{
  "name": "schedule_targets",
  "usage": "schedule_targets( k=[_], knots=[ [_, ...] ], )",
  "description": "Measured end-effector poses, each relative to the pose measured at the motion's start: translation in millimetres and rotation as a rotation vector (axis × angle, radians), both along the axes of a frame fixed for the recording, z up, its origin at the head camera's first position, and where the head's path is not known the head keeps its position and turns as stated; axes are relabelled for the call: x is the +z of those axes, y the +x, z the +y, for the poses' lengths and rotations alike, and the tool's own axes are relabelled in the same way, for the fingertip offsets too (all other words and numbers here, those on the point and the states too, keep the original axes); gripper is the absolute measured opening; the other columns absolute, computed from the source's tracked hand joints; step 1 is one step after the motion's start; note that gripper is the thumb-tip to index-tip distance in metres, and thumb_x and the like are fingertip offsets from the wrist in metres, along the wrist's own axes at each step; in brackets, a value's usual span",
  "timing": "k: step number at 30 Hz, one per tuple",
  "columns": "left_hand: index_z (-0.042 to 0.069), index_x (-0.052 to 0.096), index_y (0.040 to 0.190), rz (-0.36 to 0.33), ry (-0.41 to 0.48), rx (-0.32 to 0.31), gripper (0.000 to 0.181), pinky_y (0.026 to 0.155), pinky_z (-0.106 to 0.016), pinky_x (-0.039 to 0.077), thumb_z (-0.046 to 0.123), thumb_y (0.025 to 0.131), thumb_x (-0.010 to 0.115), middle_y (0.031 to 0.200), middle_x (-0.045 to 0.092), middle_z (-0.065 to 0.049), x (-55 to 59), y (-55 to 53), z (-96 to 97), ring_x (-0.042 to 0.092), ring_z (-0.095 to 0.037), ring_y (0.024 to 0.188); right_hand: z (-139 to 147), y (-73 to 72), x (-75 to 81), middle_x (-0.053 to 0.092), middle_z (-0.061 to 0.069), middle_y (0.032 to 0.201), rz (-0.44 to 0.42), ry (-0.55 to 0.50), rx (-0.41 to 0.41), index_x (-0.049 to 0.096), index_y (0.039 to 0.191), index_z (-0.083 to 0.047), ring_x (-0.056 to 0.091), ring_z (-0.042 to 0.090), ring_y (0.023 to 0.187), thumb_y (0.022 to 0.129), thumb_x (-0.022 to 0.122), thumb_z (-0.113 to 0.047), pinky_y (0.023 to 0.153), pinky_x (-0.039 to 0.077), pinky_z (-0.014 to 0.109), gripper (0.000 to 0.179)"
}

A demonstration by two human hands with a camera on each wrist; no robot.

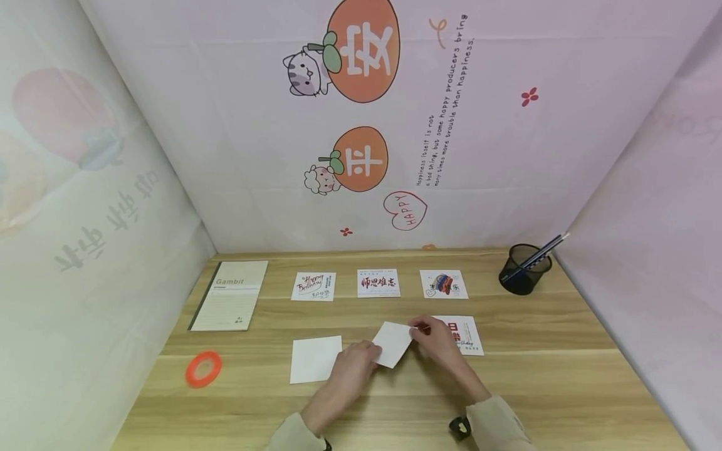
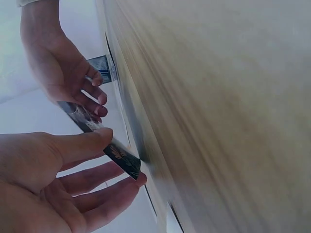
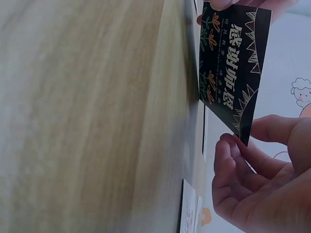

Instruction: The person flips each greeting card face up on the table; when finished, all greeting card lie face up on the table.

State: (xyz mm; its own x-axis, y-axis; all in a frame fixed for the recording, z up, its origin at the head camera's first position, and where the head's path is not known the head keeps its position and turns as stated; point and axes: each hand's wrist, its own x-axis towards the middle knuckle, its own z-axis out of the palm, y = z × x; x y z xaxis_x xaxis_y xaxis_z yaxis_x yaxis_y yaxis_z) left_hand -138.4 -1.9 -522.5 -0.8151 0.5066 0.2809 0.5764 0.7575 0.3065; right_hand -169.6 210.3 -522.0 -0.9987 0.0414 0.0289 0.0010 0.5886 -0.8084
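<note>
Held above the table is a square card [image 1: 393,344], tilted, white on the side facing my head. Its other side, black with gold lettering and leaf drawings, shows in the right wrist view [image 3: 231,63]. My left hand [image 1: 352,366] pinches the card's left edge between thumb and fingers. At its right corner, my right hand [image 1: 437,341] pinches it between thumb and fingertip. Just left of my left hand lies a blank white card [image 1: 314,360]. A printed card [image 1: 469,335] with red and blue lettering lies partly hidden behind my right hand.
Behind the hands lie a birthday card [image 1: 313,286], a card with red characters [image 1: 378,283] and a colourful card [image 1: 444,284]. A notebook [image 1: 228,295] and an orange-red ring [image 1: 204,369] are at the left. A black mesh pen cup [image 1: 523,272] stands back right.
</note>
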Motion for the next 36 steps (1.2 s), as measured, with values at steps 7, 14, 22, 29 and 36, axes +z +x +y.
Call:
schedule_targets(
  k=[7,14,22,29,36],
  knots=[
    [0.011,0.074,0.098,0.025,0.013,0.05,0.021,0.067,-0.027,0.056,0.01,0.077,0.077,0.094,0.072,-0.003,-1.3,-2.4,-2.1,0.068,-0.017,0.081,3.5,1.0,2.1,0.067,0.008,0.095,-0.034,-0.089,0.009,0.067,0.107,-0.001,0.06,0.019,0.081,0.093,0.061,-0.012,0.074,0.051,0.03,0.019],
    [0.014,0.076,0.096,0.088,0.056,0.077,0.02,0.064,-0.026,0.056,0.011,0.076,0.078,0.089,0.073,0.001,0.4,-3.5,-4.9,0.069,-0.014,0.078,5.4,1.1,2.9,0.066,0.017,0.101,-0.016,-0.236,0.029,0.064,0.112,0.004,0.063,0.029,0.092,0.097,0.048,0.002,0.075,0.054,0.032,0.022],
    [0.011,0.076,0.092,0.158,0.134,0.089,0.012,0.057,-0.025,0.055,0.01,0.08,0.076,0.081,0.072,0.0,0.3,-5.6,-7.5,0.068,-0.015,0.07,5.7,4.4,1.9,0.067,0.013,0.109,0.044,-0.204,0.025,0.066,0.111,0.0,0.063,0.023,0.1,0.091,0.063,-0.006,0.084,0.051,0.026,0.021],
    [0.011,0.075,0.088,0.166,0.209,0.116,0.006,0.059,-0.026,0.055,0.011,0.082,0.074,0.08,0.072,0.001,2.4,-7.0,-8.8,0.068,-0.014,0.071,6.8,5.9,3.1,0.07,0.007,0.099,0.079,-0.23,0.005,0.068,0.108,-0.001,0.065,0.022,0.096,0.09,0.066,-0.005,0.081,0.053,0.025,0.019],
    [0.008,0.075,0.09,0.13,0.241,0.142,0.009,0.061,-0.027,0.056,0.01,0.082,0.074,0.085,0.073,-0.003,4.6,-9.6,-9.4,0.07,-0.017,0.075,6.1,5.2,2.3,0.07,0.012,0.099,0.103,-0.233,0.017,0.068,0.107,0.002,0.065,0.021,0.091,0.089,0.066,-0.001,0.078,0.052,0.021,0.018]
  ],
)
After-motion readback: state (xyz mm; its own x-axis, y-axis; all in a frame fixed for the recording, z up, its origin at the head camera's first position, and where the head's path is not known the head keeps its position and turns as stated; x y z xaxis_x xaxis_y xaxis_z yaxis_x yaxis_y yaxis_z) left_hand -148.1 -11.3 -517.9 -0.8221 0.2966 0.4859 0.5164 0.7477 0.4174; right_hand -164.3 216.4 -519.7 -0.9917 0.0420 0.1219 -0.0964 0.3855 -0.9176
